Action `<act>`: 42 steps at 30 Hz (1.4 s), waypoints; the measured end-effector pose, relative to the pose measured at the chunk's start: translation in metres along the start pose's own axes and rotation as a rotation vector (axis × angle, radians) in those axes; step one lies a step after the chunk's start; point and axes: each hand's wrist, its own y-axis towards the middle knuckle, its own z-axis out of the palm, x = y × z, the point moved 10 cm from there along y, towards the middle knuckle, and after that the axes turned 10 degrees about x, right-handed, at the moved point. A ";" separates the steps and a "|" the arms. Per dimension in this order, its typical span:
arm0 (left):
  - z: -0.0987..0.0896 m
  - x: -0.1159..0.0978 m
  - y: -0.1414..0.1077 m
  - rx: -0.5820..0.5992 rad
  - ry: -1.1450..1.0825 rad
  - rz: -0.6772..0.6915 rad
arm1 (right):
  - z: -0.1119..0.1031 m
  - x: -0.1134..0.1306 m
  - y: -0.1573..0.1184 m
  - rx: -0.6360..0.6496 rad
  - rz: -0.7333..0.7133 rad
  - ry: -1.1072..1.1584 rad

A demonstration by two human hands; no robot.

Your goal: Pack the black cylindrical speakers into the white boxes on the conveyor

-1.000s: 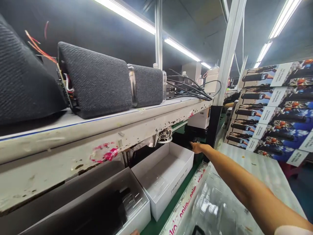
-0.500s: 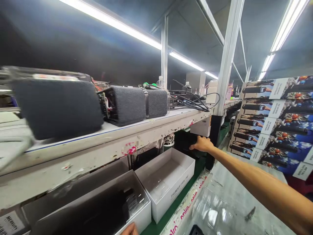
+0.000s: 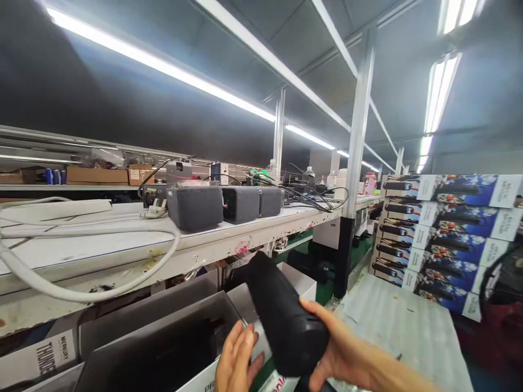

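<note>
A black cylindrical speaker (image 3: pixel 281 316) is tilted over the open white boxes at the lower middle. My right hand (image 3: pixel 339 343) grips its near end, thumb on top and fingers beneath. Just left of the speaker is my left hand (image 3: pixel 239 356), its fingers apart and nothing held in it. Under my hands, a white box (image 3: pixel 300 277) is partly hidden by the speaker. Another open box (image 3: pixel 134 326) at the lower left has dark contents in shadow.
Above the boxes, a white shelf (image 3: pixel 122 261) carries grey fabric speakers (image 3: pixel 196 208), black cables (image 3: pixel 322 198) and a looping white cable (image 3: pixel 61 294). Printed cartons (image 3: pixel 441 239) are stacked at the right beside a pale worktop (image 3: pixel 408 321). A metal post (image 3: pixel 362 125) stands by the shelf.
My right hand has come back from under the shelf and now holds the black speaker. More of my left hand shows, raised beside it. The view has shifted, showing more of the shelf.
</note>
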 end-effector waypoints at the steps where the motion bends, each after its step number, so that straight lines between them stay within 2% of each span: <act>1: 0.013 0.002 -0.001 0.046 -0.070 -0.065 | 0.016 -0.012 0.006 0.065 -0.015 0.023; 3: 0.033 0.004 -0.008 0.132 -0.187 -0.185 | 0.043 -0.026 0.017 0.181 -0.084 0.013; 5: 0.043 0.003 -0.017 0.196 -0.245 -0.289 | 0.058 -0.030 0.023 0.241 -0.143 -0.081; 6: 0.045 0.002 -0.021 0.220 -0.251 -0.341 | 0.060 -0.031 0.023 0.235 -0.144 -0.166; 8: 0.042 -0.007 -0.026 0.261 -0.184 -0.401 | 0.052 -0.025 0.017 0.137 -0.106 -0.412; 10: 0.037 -0.030 -0.021 0.288 0.000 -0.325 | 0.035 -0.001 0.000 -0.053 -0.135 -0.730; 12: 0.039 -0.062 -0.010 0.323 0.269 -0.139 | 0.027 0.037 -0.025 -0.250 -0.266 -1.053; 15: 0.060 -0.091 -0.001 0.372 0.784 0.070 | 0.044 0.084 -0.053 -0.391 -0.513 -1.545; 18: 0.080 -0.090 0.004 0.301 1.391 0.120 | 0.078 0.098 -0.054 -0.321 -0.696 -2.047; 20: 0.093 -0.081 0.004 0.263 1.690 0.115 | 0.091 0.097 -0.040 -0.229 -0.731 -2.293; 23: 0.112 -0.064 0.000 0.287 1.920 0.143 | 0.089 0.090 -0.005 -0.065 -0.645 -2.462; 26: 0.121 -0.052 -0.001 0.323 2.015 0.196 | 0.075 0.082 0.023 0.075 -0.526 -2.449; 28: 0.117 -0.049 0.000 0.333 1.992 0.240 | 0.066 0.084 0.032 0.069 -0.500 -2.439; 30: 0.100 -0.057 0.002 0.260 1.902 0.320 | 0.055 0.094 0.033 0.011 -0.501 -2.459; 32: 0.068 -0.070 0.004 0.112 1.811 0.369 | 0.039 0.112 0.033 -0.089 -0.500 -2.483; 33: 0.049 -0.073 0.006 0.042 1.790 0.352 | 0.028 0.124 0.034 -0.159 -0.490 -2.490; 35: 0.019 -0.070 0.014 -0.001 1.801 0.273 | 0.005 0.148 0.038 -0.325 -0.455 -2.497; 37: 0.010 -0.058 0.025 0.083 1.838 0.212 | -0.020 0.167 0.047 -0.455 -0.397 -2.510; 39: 0.016 -0.041 0.039 0.208 1.866 0.169 | -0.042 0.178 0.059 -0.537 -0.322 -2.523; 42: 0.019 -0.016 0.064 0.258 1.961 -0.009 | -0.067 0.175 0.085 -0.521 -0.227 -2.519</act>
